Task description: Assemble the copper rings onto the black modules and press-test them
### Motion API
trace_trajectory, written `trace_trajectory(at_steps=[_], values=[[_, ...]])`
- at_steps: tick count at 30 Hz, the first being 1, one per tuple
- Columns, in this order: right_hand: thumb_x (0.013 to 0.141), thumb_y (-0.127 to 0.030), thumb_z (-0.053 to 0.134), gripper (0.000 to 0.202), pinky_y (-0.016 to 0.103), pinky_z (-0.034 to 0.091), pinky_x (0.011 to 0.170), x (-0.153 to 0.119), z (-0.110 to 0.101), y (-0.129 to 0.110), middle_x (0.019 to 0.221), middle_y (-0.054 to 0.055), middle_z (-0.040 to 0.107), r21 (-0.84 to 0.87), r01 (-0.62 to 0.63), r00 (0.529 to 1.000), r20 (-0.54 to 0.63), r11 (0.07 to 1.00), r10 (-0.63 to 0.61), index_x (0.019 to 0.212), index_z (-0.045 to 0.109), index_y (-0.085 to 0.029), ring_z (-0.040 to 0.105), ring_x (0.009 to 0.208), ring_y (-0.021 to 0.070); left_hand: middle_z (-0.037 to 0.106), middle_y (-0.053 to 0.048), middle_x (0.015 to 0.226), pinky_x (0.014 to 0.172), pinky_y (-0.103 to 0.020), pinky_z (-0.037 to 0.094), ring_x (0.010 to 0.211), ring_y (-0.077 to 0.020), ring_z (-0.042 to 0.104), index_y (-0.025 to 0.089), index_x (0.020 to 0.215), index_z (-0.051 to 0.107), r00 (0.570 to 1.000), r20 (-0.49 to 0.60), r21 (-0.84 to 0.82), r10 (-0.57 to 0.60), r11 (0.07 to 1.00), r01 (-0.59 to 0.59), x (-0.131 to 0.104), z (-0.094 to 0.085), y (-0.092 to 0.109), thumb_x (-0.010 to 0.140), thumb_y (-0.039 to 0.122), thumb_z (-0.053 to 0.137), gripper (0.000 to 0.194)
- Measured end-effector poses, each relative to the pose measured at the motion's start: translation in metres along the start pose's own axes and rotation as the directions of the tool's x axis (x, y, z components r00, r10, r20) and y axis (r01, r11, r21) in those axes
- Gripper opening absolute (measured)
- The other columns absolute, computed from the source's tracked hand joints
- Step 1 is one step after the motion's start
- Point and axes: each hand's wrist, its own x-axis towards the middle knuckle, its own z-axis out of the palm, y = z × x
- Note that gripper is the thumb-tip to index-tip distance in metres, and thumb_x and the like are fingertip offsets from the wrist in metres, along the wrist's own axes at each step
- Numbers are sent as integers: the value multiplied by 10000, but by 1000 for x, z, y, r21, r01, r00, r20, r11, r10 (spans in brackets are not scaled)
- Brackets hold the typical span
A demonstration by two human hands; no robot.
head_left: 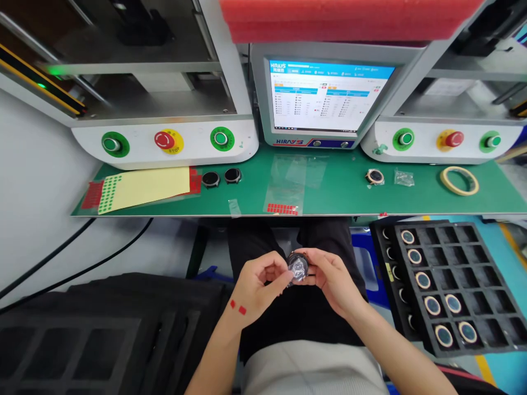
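Note:
Above my lap, my right hand (329,274) grips a round dark watch case (293,257) by its edge, with fingers curled around its right side. Shiny, crinkled clear film (300,269) covers the face of the case. From the left, my left hand (263,282) closes thumb and fingers at the film's edge, touching the case there; the exact pinch point is partly hidden. Two small red stickers (239,308) are stuck near my left wrist.
The green bench (255,192) carries two dark watch cases (222,176), a sticker sheet (144,189), another watch case (375,176) and a tape roll (459,181). A black foam tray (489,274) holds several watch cases at right. Stacked black trays (82,351) stand at left. Button-fitted machines flank a monitor (329,99).

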Motion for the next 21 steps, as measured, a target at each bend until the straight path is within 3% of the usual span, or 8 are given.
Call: trace_trajectory(at_steps=[4,10,16,21], values=[[736,-542,754,426,353,620,688,-2,1,1,819,57,743,14,-17,999,33,1000,16,921,760,-158,712,699,174,468,38,544,494,-202,336,508,-82,403,164,638,549,997,43,162,61,984,-67,7,-1,2,801,328,634,247],[696,-403,831,347,332,624,705,-6,3,4,812,34,744,-9,-24,999,43,1000,24,941,747,-173,714,728,163,328,73,496,481,-207,267,479,-79,308,172,634,541,997,-11,328,76,942,-68,8,-1,3,805,329,615,244],[662,-309,859,342,309,631,676,-4,0,10,832,19,746,-36,6,999,36,999,-5,950,728,-180,707,732,150,328,79,485,474,-204,254,466,-75,309,175,620,526,998,-23,379,60,924,-47,8,-2,1,765,322,643,237],[677,-352,838,338,332,636,691,-7,-2,13,850,22,755,-86,96,995,-1,992,-96,945,715,-188,722,744,165,375,79,490,448,-185,265,455,-69,337,183,627,499,998,-60,305,-7,952,25,14,-2,-4,710,349,704,276]])
